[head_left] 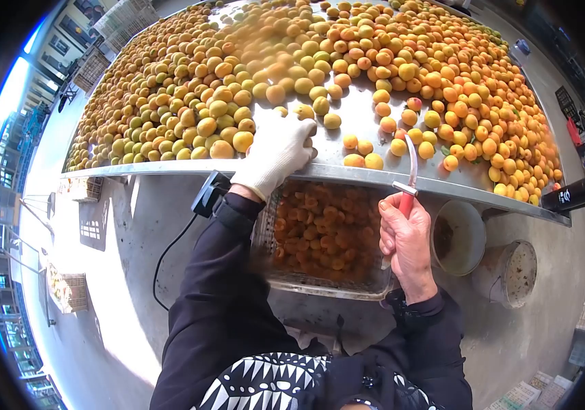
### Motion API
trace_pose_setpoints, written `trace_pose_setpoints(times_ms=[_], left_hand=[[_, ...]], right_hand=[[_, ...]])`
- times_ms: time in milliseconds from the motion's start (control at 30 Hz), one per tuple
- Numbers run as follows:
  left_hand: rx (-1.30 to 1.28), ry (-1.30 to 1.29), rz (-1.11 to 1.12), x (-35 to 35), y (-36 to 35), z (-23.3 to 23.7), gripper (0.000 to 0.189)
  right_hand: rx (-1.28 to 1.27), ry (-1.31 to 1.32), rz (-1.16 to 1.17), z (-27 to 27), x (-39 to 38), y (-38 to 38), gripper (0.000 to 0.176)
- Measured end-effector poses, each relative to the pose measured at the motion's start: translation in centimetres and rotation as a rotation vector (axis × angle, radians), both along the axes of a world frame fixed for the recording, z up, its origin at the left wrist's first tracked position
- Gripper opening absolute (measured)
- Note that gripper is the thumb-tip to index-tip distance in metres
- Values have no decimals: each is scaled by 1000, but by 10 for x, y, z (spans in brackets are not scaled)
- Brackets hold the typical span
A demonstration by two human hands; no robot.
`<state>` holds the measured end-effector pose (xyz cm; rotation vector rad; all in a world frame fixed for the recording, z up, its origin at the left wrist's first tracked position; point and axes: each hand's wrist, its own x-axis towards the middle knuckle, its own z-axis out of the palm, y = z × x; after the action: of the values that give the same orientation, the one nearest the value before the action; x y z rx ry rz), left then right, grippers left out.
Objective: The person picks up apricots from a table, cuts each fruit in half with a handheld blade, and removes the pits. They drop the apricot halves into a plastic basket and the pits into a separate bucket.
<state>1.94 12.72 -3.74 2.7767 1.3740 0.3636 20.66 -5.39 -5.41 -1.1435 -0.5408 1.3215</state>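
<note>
as right hand [406, 239] holds curved knife [413, 166], knit-gloved left hand [278, 152], round fruit [332, 121]

1. A big shiny metal table [190, 166] spreads out ahead of the left hand [275, 154] and the right hand [407, 236].
2. The grey floor [504, 342] goes under the table and out past both hands.
3. Far left of the left hand, bright sun makes a white patch [118, 335] on the floor.
4. Nearer to that hand, the floor is in shade.
5. Far ahead and left of it is a pale wall with dark windows [60, 45].
6. More windows, bluish and small, line the far left.
</note>
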Motion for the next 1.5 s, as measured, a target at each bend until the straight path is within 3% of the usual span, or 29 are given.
trace_pose_setpoints(times_ms=[300, 433, 567, 800, 900, 1133, 1267, 1433, 1500], left_hand=[[84, -91, -107, 2, 13, -17, 18], [84, -76, 50, -7, 4, -1, 37], [155, -90, 225, -37, 14, 13, 43], [194, -65, 360, -52, 60, -3, 43], [100, 84, 354, -51, 72, -4, 39], [127, 12, 274, -24, 112, -11, 25], [-81, 14, 416, -11, 126, -14, 35], [-45, 55, 447, -3, 128, -14, 30], [24, -75, 439, -6, 119, -7, 28]], right_hand=[[9, -6, 14, -4, -9, 3, 13], [-1, -42, 46, -5, -12, 5, 12], [-19, -59, 93, -5, -16, 4, 11], [3, -198, 149, -16, -24, 7, 15], [-22, -218, 196, -15, -22, 7, 13], [-35, -187, 246, -12, -18, 6, 11], [-42, -186, 232, -11, -14, 7, 10], [-28, -173, 228, -10, -14, 7, 10], [10, -110, 187, -9, -15, 7, 10]])
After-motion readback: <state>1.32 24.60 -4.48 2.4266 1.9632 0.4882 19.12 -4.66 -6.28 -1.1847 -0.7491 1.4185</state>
